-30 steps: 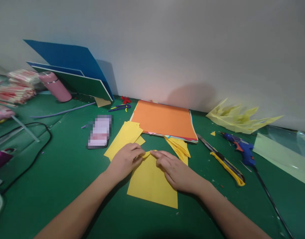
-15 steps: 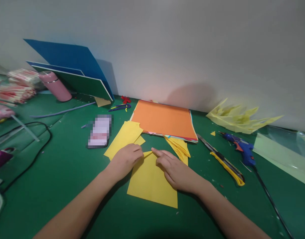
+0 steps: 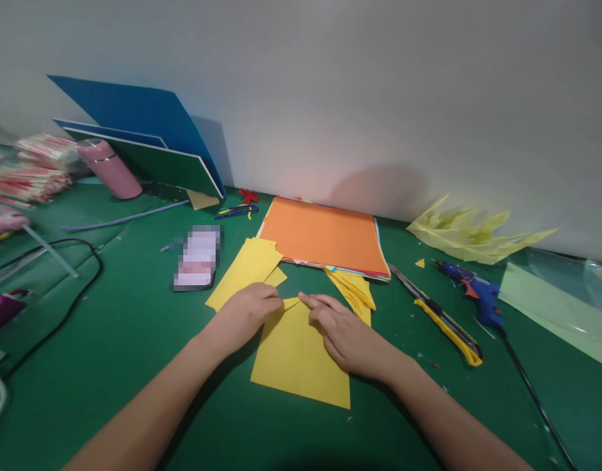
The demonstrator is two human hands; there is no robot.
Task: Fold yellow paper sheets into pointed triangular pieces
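A sheet of yellow paper (image 3: 301, 366) lies on the green table in front of me, with a narrow fold along its far edge. My left hand (image 3: 249, 311) is closed at its far left corner, the fingertips pinching the folded edge. My right hand (image 3: 343, 327) rests over the right side, its index fingertip pressing the far edge near the middle and the other fingers bent against the paper. The right thumb is hard to make out. Just beyond my left hand is a stack of yellow paper (image 3: 247, 265). Folded yellow pieces (image 3: 354, 291) lie beyond my right hand.
An orange sheet (image 3: 320, 229) tops a paper stack at the back. On the right are a utility knife (image 3: 448, 330) with its blade out and a blue glue gun (image 3: 482, 297). A phone (image 3: 197, 258) and a pink bottle (image 3: 112, 170) stand out on the left.
Almost nothing differs. Both hands keep their places on the yellow sheet, with only a very slight shift of the right fingers.
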